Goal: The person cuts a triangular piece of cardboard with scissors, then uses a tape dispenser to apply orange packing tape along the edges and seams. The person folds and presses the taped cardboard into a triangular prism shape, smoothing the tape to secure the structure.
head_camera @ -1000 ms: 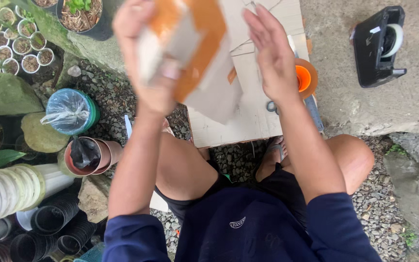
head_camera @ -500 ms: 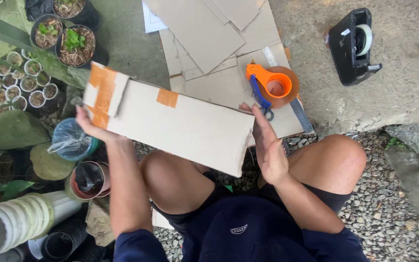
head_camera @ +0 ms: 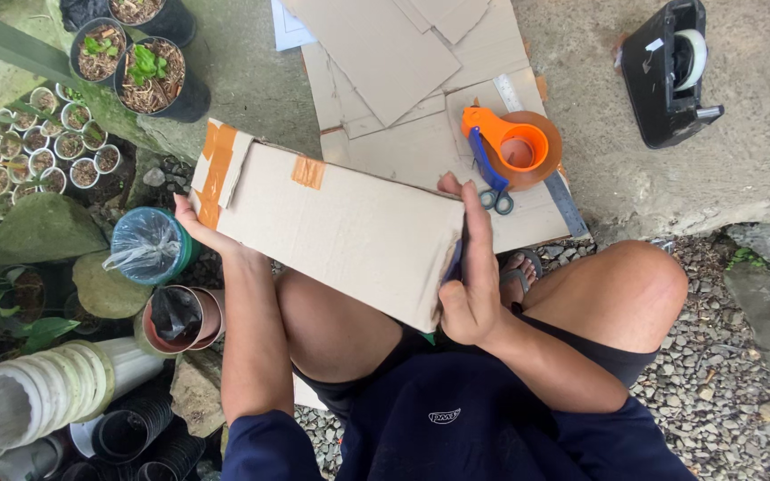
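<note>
A long cardboard box (head_camera: 331,227), patched with brown tape at its left end, lies flat across my knees. My left hand (head_camera: 196,224) supports its left end from below, fingers curled under the taped flap. My right hand (head_camera: 469,267) presses flat against its open right end, thumb toward me. Just beyond that end, on flat cardboard sheets (head_camera: 385,53), lie an orange tape dispenser (head_camera: 517,144) with a brown roll and blue-handled scissors (head_camera: 490,183).
A black desk tape dispenser (head_camera: 670,71) stands on the concrete at top right. A metal ruler (head_camera: 556,187) lies by the scissors. Potted seedlings (head_camera: 149,76), small cups (head_camera: 37,147), a plastic-covered pot (head_camera: 149,245) and stacked pots (head_camera: 42,401) crowd the left. Gravel lies on the right.
The box has come down from in front of the camera to rest across my knees. My right hand has moved onto its right end; my left stays under the taped end.
</note>
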